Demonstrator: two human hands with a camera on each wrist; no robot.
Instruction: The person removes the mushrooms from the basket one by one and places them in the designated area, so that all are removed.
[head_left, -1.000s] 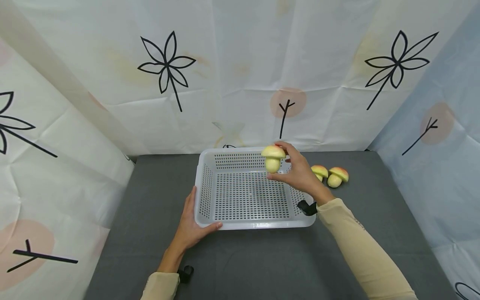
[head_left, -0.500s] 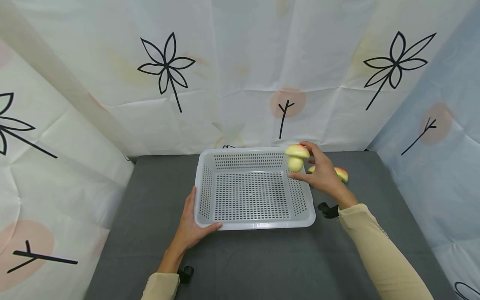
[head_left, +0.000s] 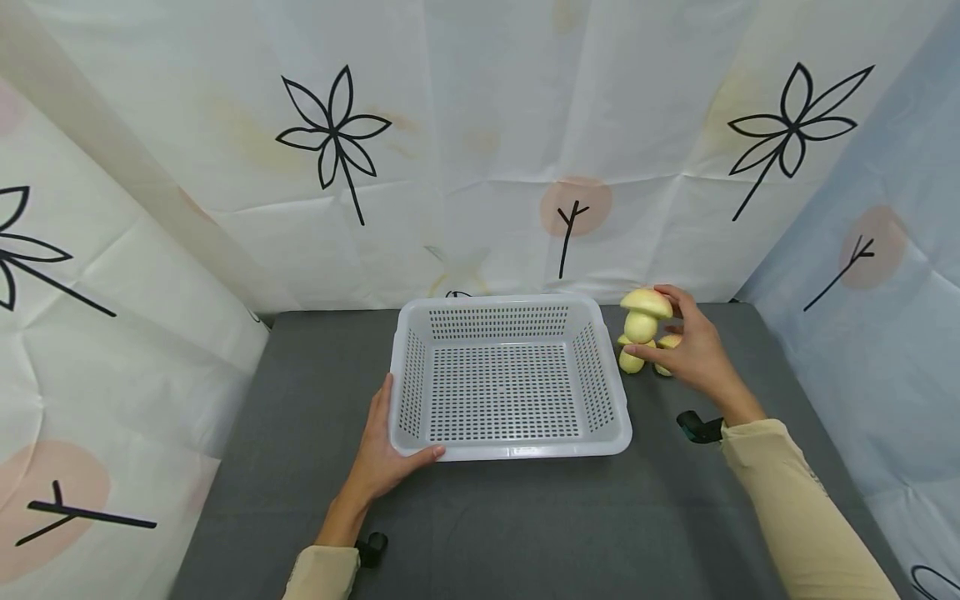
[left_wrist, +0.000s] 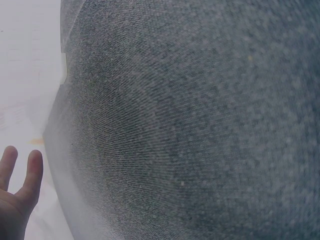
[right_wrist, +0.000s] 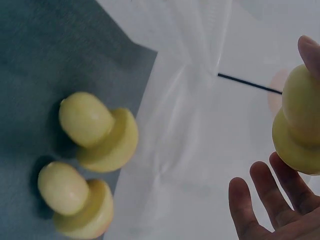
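My right hand (head_left: 693,350) pinches a yellow toy mushroom (head_left: 640,325), cap up, between thumb and fingers, to the right of a white perforated plastic basket (head_left: 510,450). Two similar mushrooms lie behind and below it; the head view shows one mushroom (head_left: 632,360) at the basket's right side and the other (head_left: 665,342) partly covered by the fingers. The right wrist view shows both lying mushrooms (right_wrist: 85,120) on the cloth. At the basket's front left corner rests my left hand (head_left: 382,454), thumb along the front rim and fingers straight against the left side. Nothing lies in the basket.
Dark grey cloth (head_left: 510,533) covers the table. White sheets (head_left: 480,150) with leaf drawings stand behind it and on both sides. A black strap (head_left: 697,427) sits at the right wrist, another strap (head_left: 371,548) at the left.
My right hand has carried the mushroom rightward from over the basket to above the two lying mushrooms. The left hand and the basket stay put.
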